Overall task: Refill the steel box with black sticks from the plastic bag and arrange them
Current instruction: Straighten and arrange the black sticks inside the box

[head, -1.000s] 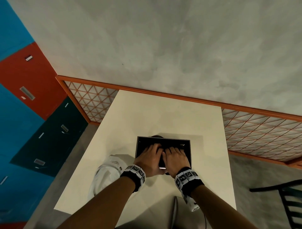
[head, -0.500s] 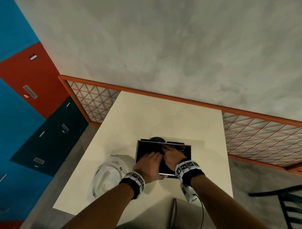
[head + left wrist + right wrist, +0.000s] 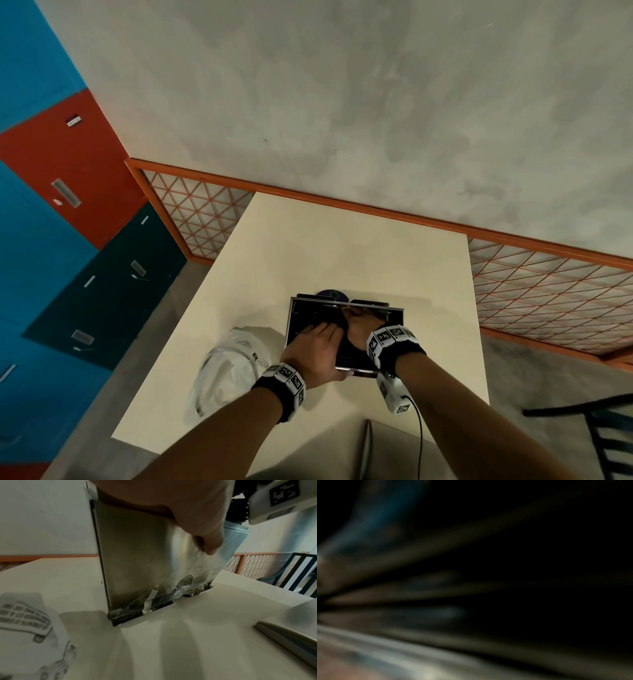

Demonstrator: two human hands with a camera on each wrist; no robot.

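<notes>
On the cream desk [image 3: 359, 246], going left to right, a crumpled white plastic bag [image 3: 226, 370] with grey printing lies near the left edge, closer to the near-left corner than to the far one. Just beside it on the right stands the steel box [image 3: 395, 310], about midway between the left and right edges and toward the near half of the desk; its open top shows a dark mass of black sticks [image 3: 305, 313] inside, too dim to count or to tell how they lie. The left wrist view shows the box's shiny outer wall, covered in peeling clear film, tilted, with its lower edge touching the desk. The left hand [image 3: 317, 353] lies over the box's near-left part, its fingers reaching onto the sticks and its thumb pressed against the outer wall, so it grips the box's near rim. The right hand [image 3: 363, 325] is down inside the box to the right of the left one, touching it; its fingers are hidden among the sticks, so I cannot tell whether they are spread or closed round anything, and the right wrist view is dark and blurred. Behind the box's far rim a dark round object [image 3: 331, 294] peeks out. At the near edge a grey metal piece [image 3: 368, 442] shows.
</notes>
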